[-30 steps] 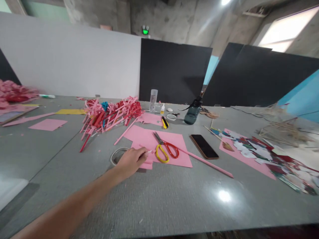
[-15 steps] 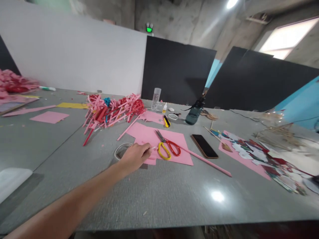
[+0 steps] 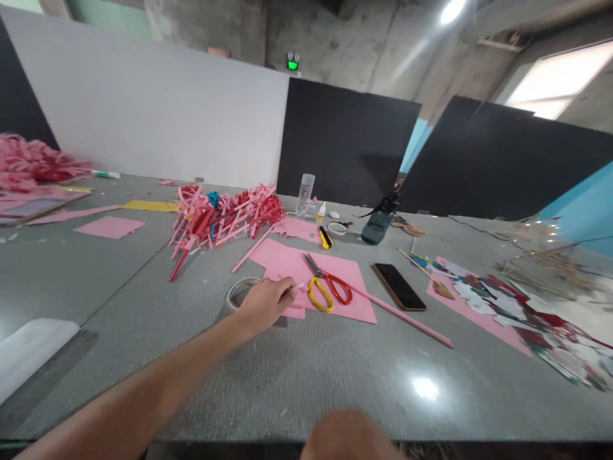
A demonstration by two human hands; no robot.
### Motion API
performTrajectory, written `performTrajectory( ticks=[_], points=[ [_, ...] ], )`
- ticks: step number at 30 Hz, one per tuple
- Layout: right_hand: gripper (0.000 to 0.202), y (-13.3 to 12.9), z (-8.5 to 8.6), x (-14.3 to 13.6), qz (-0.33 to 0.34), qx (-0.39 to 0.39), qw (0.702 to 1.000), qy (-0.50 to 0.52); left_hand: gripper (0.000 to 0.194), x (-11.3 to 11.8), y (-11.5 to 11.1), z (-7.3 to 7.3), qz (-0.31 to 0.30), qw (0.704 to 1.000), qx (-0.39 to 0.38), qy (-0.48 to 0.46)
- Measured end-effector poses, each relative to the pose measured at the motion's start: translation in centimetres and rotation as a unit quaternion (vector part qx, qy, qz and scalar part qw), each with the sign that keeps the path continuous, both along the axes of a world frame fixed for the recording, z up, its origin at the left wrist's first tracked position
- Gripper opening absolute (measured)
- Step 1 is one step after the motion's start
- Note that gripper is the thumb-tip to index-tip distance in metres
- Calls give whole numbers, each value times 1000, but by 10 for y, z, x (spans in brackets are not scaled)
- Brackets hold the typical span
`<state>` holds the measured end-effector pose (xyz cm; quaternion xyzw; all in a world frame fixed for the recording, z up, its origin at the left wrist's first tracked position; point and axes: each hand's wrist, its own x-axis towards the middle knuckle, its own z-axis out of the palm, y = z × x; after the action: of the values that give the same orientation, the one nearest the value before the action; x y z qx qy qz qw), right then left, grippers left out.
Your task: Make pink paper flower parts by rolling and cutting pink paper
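My left hand (image 3: 269,300) is closed in a pinch on a small whitish piece (image 3: 300,287), just above pink paper (image 3: 343,268). Beside its wrist lies a ring of tape (image 3: 234,295). Scissors (image 3: 322,276) with one yellow and one red handle rest on the pink paper, right of the hand. A long pink strip (image 3: 407,317) runs from the paper toward the right. At the bottom edge my right hand (image 3: 349,437) shows as a blurred shape, its fingers not distinguishable.
A phone (image 3: 400,285) lies right of the paper. Behind are a yellow cutter (image 3: 325,237), a glue bottle (image 3: 321,212), a clear cylinder (image 3: 305,193) and a dark bottle (image 3: 378,223). Pink and red strips (image 3: 225,214) are heaped left; paper scraps (image 3: 498,300) lie right.
My right hand has come into view at the bottom edge. The view has shifted slightly, so things sit a little further right and lower. My left hand keeps its pinch.
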<state>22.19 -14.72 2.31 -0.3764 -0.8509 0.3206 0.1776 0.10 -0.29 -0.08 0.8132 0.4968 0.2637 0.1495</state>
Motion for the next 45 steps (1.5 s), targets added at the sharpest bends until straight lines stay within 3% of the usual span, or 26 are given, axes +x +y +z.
performTrajectory(
  ticks=[2,4,7,9,12,17,21,31,36,45],
  points=[
    [18,42,16,-3,-33,38,998,39,29,0,1,-1,7,1000,-5,-8],
    [17,85,23,-12,-147,122,974,119,28,-1,2,-1,17,1000,-6,-8],
    [12,130,13,-26,-175,174,959,141,25,-3,5,-2,37,999,-4,-3],
    [17,142,-2,-30,-168,168,963,128,25,-4,6,-3,40,999,-7,-5],
    [23,143,-20,-31,-176,103,967,153,23,-4,8,-4,32,999,-13,-11],
    [15,145,-28,-28,-127,-10,973,192,26,1,4,-1,26,999,-12,-16],
    [9,149,-30,-28,-123,0,977,176,28,2,1,1,16,999,-13,-25],
    [26,153,-30,-22,-143,36,979,138,29,4,-4,4,-5,998,-26,-65],
    [41,155,-29,-21,-159,26,977,139,25,3,-2,5,-12,997,-32,-76],
    [44,156,-26,-18,-143,-17,975,172,22,4,0,3,-35,990,-44,-132]
  ],
)
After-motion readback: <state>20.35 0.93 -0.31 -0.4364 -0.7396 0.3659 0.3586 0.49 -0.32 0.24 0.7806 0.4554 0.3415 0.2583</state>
